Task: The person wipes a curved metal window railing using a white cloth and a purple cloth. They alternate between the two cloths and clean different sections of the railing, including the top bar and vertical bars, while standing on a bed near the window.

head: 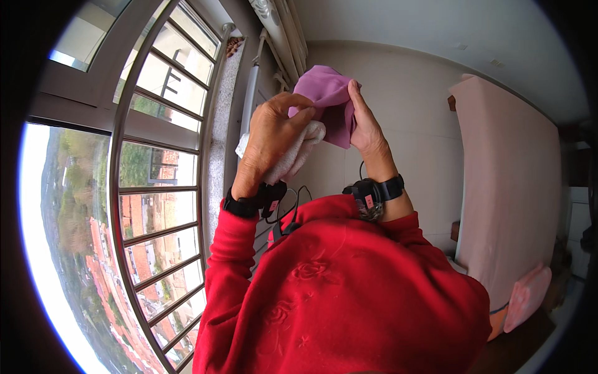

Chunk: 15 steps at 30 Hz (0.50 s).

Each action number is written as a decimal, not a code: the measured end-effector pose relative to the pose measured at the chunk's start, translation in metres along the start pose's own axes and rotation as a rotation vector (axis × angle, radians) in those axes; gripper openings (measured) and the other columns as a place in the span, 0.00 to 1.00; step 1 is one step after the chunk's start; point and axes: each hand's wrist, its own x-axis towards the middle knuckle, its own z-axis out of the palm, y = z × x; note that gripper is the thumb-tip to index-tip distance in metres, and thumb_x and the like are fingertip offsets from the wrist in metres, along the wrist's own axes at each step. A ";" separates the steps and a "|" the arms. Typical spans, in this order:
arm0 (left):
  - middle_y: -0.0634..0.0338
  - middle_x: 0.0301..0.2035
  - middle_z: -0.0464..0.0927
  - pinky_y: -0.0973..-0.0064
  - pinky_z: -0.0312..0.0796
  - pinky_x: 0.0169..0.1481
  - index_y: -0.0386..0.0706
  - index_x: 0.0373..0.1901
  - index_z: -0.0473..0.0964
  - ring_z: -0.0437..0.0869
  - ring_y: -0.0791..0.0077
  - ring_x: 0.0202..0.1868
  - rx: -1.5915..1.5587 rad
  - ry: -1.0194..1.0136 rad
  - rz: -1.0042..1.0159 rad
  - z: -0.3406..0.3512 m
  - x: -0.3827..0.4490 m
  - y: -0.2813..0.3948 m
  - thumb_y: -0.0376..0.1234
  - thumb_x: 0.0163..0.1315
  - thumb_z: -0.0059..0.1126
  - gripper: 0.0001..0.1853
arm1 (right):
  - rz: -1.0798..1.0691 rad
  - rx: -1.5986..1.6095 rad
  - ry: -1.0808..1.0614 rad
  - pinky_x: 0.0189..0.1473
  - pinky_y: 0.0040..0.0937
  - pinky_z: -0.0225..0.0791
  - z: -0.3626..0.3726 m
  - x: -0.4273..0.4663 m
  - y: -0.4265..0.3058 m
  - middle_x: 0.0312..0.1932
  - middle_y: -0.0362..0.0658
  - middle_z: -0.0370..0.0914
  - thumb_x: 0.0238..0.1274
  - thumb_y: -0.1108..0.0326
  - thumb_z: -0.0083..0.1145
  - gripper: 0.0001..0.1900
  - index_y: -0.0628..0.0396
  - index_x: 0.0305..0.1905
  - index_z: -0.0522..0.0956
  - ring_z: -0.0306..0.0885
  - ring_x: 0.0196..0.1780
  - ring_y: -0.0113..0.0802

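A purple cloth (322, 86) is held up in front of me, its folds parted around a darker inner hollow; whether it is a bag or a loose piece I cannot tell. My left hand (275, 131) pinches its near edge between thumb and fingers. Under that same hand hangs a bunched white terry towel (299, 149), partly hidden by the palm and wrist. On the other side, my right hand (364, 121) grips the cloth's right edge, thumb upward, with most of its fingers out of sight behind the fabric.
To my left is a window with a metal guard rail (117, 154) and a stone sill (217, 121). Curtains (285, 32) hang ahead, near a pale tiled floor (402, 93). A bed with a pinkish cover (509, 177) stands right, a folded pink cloth (528, 297) at its near corner.
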 end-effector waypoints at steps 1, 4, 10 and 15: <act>0.57 0.31 0.82 0.74 0.72 0.42 0.38 0.37 0.81 0.82 0.72 0.35 -0.089 -0.022 -0.016 -0.005 0.002 -0.004 0.34 0.59 0.61 0.10 | 0.029 -0.029 0.034 0.66 0.37 0.63 -0.001 -0.001 0.002 0.62 0.44 0.70 0.68 0.41 0.50 0.32 0.54 0.66 0.67 0.68 0.65 0.35; 0.63 0.29 0.80 0.78 0.71 0.39 0.34 0.36 0.79 0.78 0.81 0.34 -0.268 -0.101 -0.138 -0.027 -0.001 -0.016 0.33 0.63 0.59 0.10 | 0.100 -0.087 0.027 0.66 0.36 0.63 -0.003 0.000 0.007 0.61 0.43 0.72 0.65 0.42 0.56 0.32 0.54 0.64 0.69 0.69 0.64 0.33; 0.67 0.24 0.74 0.87 0.66 0.28 0.41 0.35 0.72 0.77 0.85 0.24 -0.694 -0.039 -0.378 -0.050 -0.015 -0.029 0.30 0.66 0.51 0.03 | 0.153 -0.063 -0.084 0.61 0.35 0.69 -0.016 0.010 0.013 0.56 0.41 0.77 0.63 0.53 0.62 0.26 0.55 0.61 0.72 0.75 0.57 0.32; 0.67 0.23 0.74 0.86 0.66 0.27 0.43 0.34 0.71 0.76 0.84 0.23 -0.696 0.001 -0.350 -0.053 -0.018 -0.048 0.31 0.67 0.46 0.05 | 0.196 -0.110 -0.080 0.57 0.33 0.71 -0.025 0.017 0.015 0.51 0.40 0.79 0.60 0.63 0.65 0.22 0.57 0.57 0.74 0.78 0.52 0.31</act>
